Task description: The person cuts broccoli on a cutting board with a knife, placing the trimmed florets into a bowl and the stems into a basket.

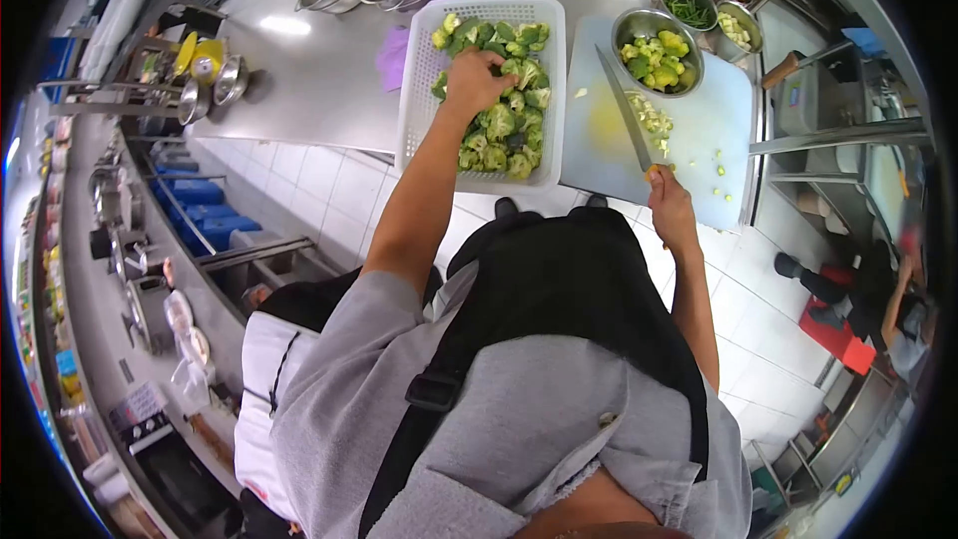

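Left hand (pixel 474 80) fingers curl down onto broccoli (pixel 499 125) in the white basket (pixel 419 90), upper centre. Right hand (pixel 667 202) fingers clamp a knife (pixel 627 110) lying across the cutting board (pixel 718 110); reaching sideways while looking away could nick something.

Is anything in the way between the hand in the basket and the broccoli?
No. The left hand is already down on the broccoli inside the white basket, with nothing visible between them. The right hand holds the knife over on the cutting board, apart from the basket.
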A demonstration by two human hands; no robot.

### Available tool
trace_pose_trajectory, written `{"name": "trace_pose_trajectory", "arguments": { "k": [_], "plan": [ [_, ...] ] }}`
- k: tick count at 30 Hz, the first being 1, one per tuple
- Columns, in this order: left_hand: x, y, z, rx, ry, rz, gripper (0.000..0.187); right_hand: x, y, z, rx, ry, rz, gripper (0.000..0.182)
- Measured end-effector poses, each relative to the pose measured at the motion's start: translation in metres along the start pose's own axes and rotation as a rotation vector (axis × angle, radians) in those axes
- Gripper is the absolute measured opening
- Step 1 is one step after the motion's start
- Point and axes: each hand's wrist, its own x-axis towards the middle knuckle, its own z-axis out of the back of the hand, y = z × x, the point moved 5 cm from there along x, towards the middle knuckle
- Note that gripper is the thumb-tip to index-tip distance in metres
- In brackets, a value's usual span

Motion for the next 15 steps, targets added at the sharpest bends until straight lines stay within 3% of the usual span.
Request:
{"name": "trace_pose_trajectory", "arguments": {
  "k": [5, 8, 12, 13, 15],
  "plan": [
    [-0.018, -0.018, 0.034, -0.462, -0.08, 0.004, 0.044, -0.008, 0.013, -0.014, -0.065, -0.068, -0.009, 0.035],
    [-0.032, -0.017, 0.022, -1.078, -0.018, 0.021, 0.035, -0.016, 0.014, -0.019, -0.136, -0.085, -0.01, 0.035],
    [-0.054, -0.029, 0.087, -1.072, -0.175, 0.116, 0.034, -0.03, -0.005, -0.011, -0.162, -0.077, 0.103, 0.036],
    [-0.056, -0.035, 0.105, -1.094, -0.224, 0.065, 0.033, -0.034, 0.001, 0.001, -0.163, 0.047, -0.023, 0.037],
    [-0.058, -0.065, 0.14, -1.108, -0.299, -0.001, 0.036, -0.028, -0.003, 0.02, -0.181, 0.099, 0.016, 0.037]
  ]
}}
